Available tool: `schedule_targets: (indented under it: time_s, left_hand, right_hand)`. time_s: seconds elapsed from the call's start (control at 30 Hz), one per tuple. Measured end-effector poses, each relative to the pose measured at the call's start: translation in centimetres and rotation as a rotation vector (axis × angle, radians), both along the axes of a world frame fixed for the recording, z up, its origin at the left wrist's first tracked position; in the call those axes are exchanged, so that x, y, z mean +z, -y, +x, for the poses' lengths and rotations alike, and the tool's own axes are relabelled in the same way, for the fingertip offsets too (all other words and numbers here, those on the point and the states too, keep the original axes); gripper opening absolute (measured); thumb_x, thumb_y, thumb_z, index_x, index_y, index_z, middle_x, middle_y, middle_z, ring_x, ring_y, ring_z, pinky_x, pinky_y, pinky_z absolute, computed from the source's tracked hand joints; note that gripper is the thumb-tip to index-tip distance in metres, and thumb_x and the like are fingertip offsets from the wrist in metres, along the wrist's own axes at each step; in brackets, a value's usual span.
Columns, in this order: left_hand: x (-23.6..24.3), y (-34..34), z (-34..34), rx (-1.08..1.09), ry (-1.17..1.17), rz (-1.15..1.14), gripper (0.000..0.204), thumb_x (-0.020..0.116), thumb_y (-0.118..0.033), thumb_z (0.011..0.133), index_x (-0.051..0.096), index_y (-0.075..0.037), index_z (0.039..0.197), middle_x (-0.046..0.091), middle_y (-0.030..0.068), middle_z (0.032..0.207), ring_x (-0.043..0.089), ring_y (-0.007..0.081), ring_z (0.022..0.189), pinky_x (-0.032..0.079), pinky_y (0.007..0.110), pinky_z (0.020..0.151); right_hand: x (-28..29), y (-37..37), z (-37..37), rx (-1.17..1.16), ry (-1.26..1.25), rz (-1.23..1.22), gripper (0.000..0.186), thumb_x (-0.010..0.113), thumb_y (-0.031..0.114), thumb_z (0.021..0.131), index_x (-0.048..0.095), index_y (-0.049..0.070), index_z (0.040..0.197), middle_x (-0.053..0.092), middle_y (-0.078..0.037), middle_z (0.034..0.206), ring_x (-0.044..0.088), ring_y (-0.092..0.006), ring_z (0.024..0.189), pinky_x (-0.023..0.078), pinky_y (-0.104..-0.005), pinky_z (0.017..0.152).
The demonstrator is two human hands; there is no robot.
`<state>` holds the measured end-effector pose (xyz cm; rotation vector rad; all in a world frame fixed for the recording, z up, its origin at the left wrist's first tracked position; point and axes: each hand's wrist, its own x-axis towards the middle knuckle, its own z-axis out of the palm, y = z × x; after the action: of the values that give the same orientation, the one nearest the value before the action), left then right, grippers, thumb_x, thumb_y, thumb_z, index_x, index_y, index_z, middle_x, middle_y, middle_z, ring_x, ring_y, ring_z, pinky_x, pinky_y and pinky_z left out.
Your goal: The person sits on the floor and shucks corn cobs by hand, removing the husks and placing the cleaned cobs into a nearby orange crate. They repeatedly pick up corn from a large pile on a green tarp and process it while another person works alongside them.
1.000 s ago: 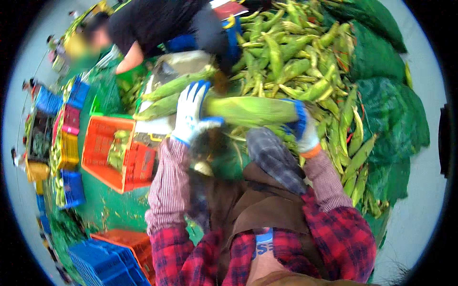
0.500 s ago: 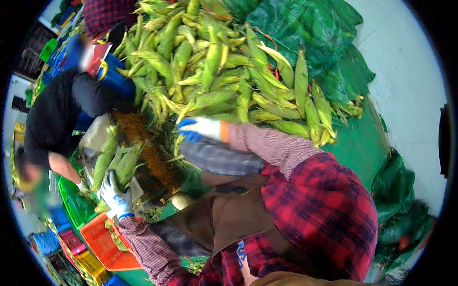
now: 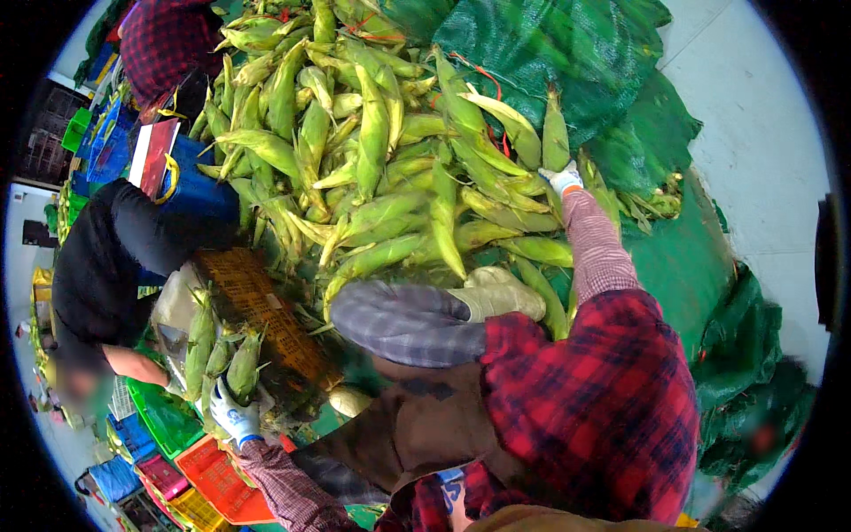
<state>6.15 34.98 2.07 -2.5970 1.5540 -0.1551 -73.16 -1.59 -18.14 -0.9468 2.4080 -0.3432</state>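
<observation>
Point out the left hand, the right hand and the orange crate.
left hand (image 3: 234,418), head view, back of the white glove by the husked ears.
right hand (image 3: 564,180), head view, gloved knuckles at the corn pile.
orange crate (image 3: 266,315), head view, its mesh side.

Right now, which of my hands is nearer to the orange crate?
Left. The left hand grips corn ears in a sack right beside the orange crate; the right hand reaches far across the corn pile.

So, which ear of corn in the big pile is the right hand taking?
The right hand grips the upright ear at the pile's right edge, standing against the green net sacks. The other ears lie further left, away from the hand.
</observation>
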Motion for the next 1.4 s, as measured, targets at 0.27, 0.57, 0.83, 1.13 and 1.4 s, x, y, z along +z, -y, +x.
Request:
schedule_targets:
  time_s: [0.27, 0.57, 0.83, 1.13, 1.4]
  left_hand:
    - [-0.1, 0.0, -0.1, 0.031, 0.055, 0.032, 0.095, 0.082, -0.013, 0.056, 0.046, -0.013, 0.143, 0.053, 0.0181, 0.136, 0.05, 0.0389, 0.126, 0.039, 0.049, 0.109]
    - [-0.1, -0.9, -0.3, -0.003, 0.032, 0.0, 0.099, 0.084, -0.013, 0.055, 0.044, -0.015, 0.145, 0.053, 0.0178, 0.135, 0.05, 0.0391, 0.126, 0.04, 0.048, 0.109]
    - [0.0, -0.8, -0.3, -0.029, 0.012, -0.027, 0.101, 0.085, -0.013, 0.054, 0.043, -0.015, 0.147, 0.052, 0.0181, 0.138, 0.05, 0.0388, 0.127, 0.04, 0.049, 0.109]
    - [-0.2, -0.2, -0.2, -0.006, 0.015, -0.003, 0.1, 0.083, -0.012, 0.054, 0.045, -0.015, 0.146, 0.054, 0.0186, 0.135, 0.05, 0.0398, 0.126, 0.04, 0.048, 0.109]
    - [-0.5, 0.3, -0.2, 0.026, 0.057, 0.042, 0.098, 0.084, -0.013, 0.053, 0.047, -0.012, 0.144, 0.055, 0.0177, 0.133, 0.05, 0.0382, 0.126, 0.041, 0.048, 0.107]
  right_hand:
    - [3.2, -4.7, 4.7, 0.205, 0.312, -0.302, 0.097, 0.094, 0.039, 0.061, 0.052, -0.003, 0.138, 0.062, -0.02, 0.133, 0.061, -0.0317, 0.12, 0.049, -0.0391, 0.103]
    - [9.4, -7.9, 21.3, 0.696, 0.559, -0.23, 0.092, 0.086, 0.048, 0.072, 0.049, 0.001, 0.142, 0.056, -0.021, 0.141, 0.054, -0.035, 0.129, 0.042, -0.0403, 0.11]
    - [8.7, -5.8, 12.3, 0.716, -0.019, -0.447, 0.085, 0.08, 0.047, 0.076, 0.049, 0.005, 0.143, 0.057, -0.019, 0.139, 0.053, -0.0367, 0.129, 0.043, -0.0425, 0.108]
    - [-4.6, -12.6, -6.7, 0.111, -0.128, 0.334, 0.106, 0.085, 0.056, 0.066, 0.046, -0.005, 0.143, 0.05, -0.023, 0.147, 0.052, -0.034, 0.134, 0.043, -0.0389, 0.111]
    - [-7.4, -18.0, 0.0, -0.384, 1.237, -0.058, 0.026, 0.076, 0.023, 0.088, 0.067, 0.011, 0.109, 0.072, -0.007, 0.097, 0.07, -0.024, 0.085, 0.058, -0.0378, 0.075]
